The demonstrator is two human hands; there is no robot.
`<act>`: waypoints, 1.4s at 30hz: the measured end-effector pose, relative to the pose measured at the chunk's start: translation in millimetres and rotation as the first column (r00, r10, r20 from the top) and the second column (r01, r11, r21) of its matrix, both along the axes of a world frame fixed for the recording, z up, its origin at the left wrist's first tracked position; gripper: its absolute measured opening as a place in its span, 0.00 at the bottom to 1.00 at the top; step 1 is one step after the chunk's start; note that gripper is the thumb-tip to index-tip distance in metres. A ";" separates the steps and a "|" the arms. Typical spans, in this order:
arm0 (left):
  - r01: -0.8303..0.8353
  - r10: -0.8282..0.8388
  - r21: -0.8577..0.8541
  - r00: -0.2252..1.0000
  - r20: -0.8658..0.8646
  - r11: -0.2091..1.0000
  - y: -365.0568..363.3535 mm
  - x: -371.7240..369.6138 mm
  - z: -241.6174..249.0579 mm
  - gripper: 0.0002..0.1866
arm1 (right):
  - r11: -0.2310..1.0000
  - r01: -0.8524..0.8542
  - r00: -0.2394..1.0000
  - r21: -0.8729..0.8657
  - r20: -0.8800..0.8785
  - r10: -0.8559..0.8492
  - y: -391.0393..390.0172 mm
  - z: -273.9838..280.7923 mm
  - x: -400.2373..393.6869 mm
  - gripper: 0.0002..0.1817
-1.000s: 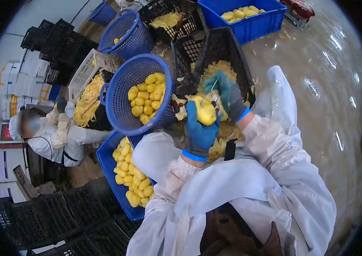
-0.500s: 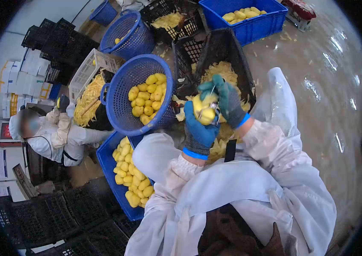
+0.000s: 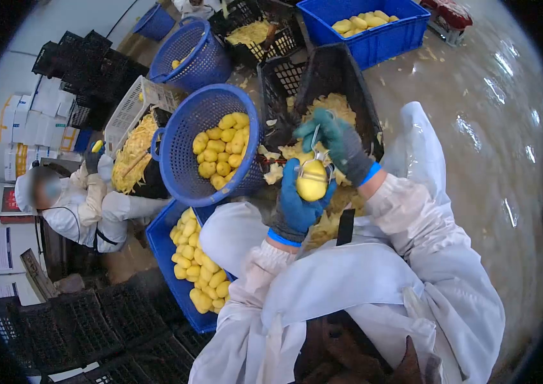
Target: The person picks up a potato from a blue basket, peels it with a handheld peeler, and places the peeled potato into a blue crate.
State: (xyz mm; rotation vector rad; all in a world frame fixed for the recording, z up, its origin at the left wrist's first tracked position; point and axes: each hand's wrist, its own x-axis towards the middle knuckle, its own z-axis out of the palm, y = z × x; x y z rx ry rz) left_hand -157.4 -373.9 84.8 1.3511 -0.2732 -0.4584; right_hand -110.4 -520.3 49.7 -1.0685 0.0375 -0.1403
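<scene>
My left hand, in a blue and grey glove, is closed around a yellow potato. Gloved in green and grey, my right hand grips a metal peeler, whose head lies against the potato's upper end. Under both hands, pale peelings fill part of a black crate. Left of my hands, a round blue basket holds several potatoes. Many smooth yellow potatoes lie in a blue bin beside my left knee.
A co-worker sits at the left near a white crate and a heap of peelings. Another blue bin with potatoes stands at the top. Black crates line the lower left. Wet floor lies at the right.
My left hand has turned and lowered slightly, showing more of the potato. My right hand and the peeler have shifted a little. The co-worker's raised hand has moved slightly.
</scene>
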 end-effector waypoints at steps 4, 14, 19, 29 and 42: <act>-0.021 -0.098 -0.414 0.959 -0.264 0.910 6.9 -7.6 -12.8 0.22 | 0.958 0.248 0.966 0.141 -0.111 -0.234 -43.9 -54.9 39.3 0.21; -0.113 0.030 -0.207 0.930 -0.366 0.972 13.1 -7.7 -10.9 0.26 | 0.947 0.137 0.991 0.290 -0.052 -0.127 -28.6 -29.7 23.5 0.24; -0.041 0.042 -0.047 0.999 0.014 0.998 3.8 -13.2 2.0 0.25 | 0.966 0.092 0.995 0.240 -0.066 -0.079 -26.4 -25.8 21.9 0.22; -0.102 0.075 -0.248 0.991 -0.113 0.964 7.7 -5.4 -17.3 0.28 | 0.962 0.180 0.984 0.208 -0.044 -0.174 -37.0 -34.8 20.9 0.20; -0.073 0.056 0.072 0.975 0.215 0.995 7.2 -5.4 -22.6 0.30 | 0.999 -0.008 0.997 0.052 -0.077 0.012 4.1 -4.1 -8.2 0.25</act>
